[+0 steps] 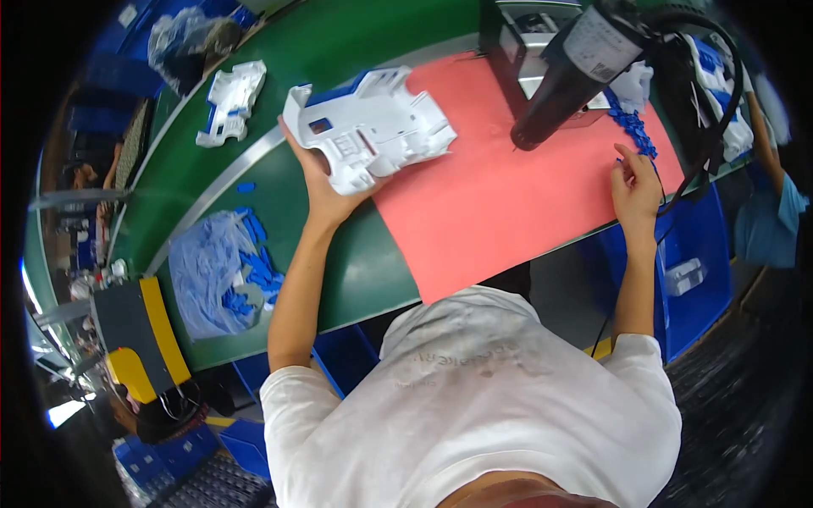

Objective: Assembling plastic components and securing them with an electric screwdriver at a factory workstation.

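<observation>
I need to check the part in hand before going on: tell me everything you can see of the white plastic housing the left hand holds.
The white plastic housing is a moulded shell, glossy and hard-looking, with ribs, cut-outs, a small rectangular window and blue sections showing along its upper edge. It lies tilted, partly over the green belt and partly over the edge of the red mat. The left hand grips its lower left side from beneath. Nothing else touches it. A smaller white and blue part lies apart, further up the belt.

Green workbench (356,279), red mat (508,203) — blue bins (703,279) below
</observation>
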The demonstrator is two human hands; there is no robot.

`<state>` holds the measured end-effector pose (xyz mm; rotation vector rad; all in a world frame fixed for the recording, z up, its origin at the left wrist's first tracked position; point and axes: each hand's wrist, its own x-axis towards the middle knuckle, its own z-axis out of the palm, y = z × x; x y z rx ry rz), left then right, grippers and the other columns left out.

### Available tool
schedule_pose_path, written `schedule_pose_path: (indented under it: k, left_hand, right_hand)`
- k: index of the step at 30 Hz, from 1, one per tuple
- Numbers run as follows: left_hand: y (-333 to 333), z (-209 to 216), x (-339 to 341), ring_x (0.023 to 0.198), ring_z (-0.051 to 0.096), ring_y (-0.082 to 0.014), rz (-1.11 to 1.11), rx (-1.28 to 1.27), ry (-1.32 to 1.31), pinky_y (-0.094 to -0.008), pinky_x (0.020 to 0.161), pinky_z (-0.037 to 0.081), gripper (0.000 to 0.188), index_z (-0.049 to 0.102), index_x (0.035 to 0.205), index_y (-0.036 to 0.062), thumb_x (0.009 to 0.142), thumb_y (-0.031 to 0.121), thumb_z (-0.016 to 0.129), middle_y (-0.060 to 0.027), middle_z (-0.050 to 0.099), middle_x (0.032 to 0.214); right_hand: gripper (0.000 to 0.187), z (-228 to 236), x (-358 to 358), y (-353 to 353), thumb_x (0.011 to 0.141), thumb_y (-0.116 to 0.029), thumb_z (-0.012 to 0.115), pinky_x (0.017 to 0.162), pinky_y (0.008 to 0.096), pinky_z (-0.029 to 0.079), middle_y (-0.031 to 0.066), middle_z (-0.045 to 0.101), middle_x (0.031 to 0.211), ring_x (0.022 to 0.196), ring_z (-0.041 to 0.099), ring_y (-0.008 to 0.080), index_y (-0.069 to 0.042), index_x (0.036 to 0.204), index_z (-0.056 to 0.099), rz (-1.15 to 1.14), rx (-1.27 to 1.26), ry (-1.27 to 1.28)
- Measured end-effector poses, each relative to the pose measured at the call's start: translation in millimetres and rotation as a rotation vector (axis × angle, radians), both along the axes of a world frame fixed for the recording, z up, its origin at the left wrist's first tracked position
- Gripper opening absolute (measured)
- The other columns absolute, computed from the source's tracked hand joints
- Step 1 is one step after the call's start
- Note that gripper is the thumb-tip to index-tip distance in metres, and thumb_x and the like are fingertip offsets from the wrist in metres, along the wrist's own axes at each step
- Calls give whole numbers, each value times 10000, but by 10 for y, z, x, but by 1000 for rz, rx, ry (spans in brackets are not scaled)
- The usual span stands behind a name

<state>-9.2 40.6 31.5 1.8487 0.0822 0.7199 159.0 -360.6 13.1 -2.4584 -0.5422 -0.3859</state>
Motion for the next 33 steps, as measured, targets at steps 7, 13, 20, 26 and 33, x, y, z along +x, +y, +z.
schedule_pose_path:
  k: [7, 13, 20, 26, 33]
  left_hand:
    - [413, -89, -702, 1242, 521, -394, -563, -1139, 127, -489, 963, 493, 789, 204, 1514, 119, 906, 371, 640, -226, 442, 1410]
    - [18, -65, -347, 897, 687, -246, -24, -627, 498, -366, 734, 596, 543, 373, 1306, -27, 868, 60, 682, -195, 655, 1051]
    - [-44, 133, -208, 763, 699, -233, 22, -436, 644, -360, 652, 593, 667, 388, 1337, -107, 829, 157, 730, -168, 692, 891]
    - [918, -7, -618, 946, 650, -397, 566, 794, 474, -486, 807, 532, 418, 584, 1203, -19, 802, 100, 602, -213, 669, 1045]
    - [2021, 13, -1038, 991, 624, -399, 424, 1037, 811, -462, 870, 515, 264, 667, 1063, 37, 803, 11, 630, -193, 657, 1057]
  right_hand:
    - [182, 176, -463, 503, 875, 37, 594, 767, 229, 498, 57, 651, 984, 856, 630, 108, 12, 1039, 669, 363, 441, 335]
    - [197, 660, -782, 1526, 839, 20, 673, 772, 258, 532, 88, 687, 992, 847, 667, 146, 35, 1035, 682, 761, 407, 375]
    - [141, 441, -423, 2271, 810, -30, 656, 709, 358, 519, 143, 701, 905, 778, 669, 297, 16, 929, 716, 930, 85, 319]
    - [138, 363, -275, 2385, 819, -17, 683, 688, 305, 512, 124, 699, 873, 756, 666, 192, 26, 946, 718, 951, -29, 276]
    - [140, 333, -273, 2391, 800, -91, 706, 700, 334, 526, 145, 712, 836, 764, 688, 256, 5, 900, 727, 861, 21, 409]
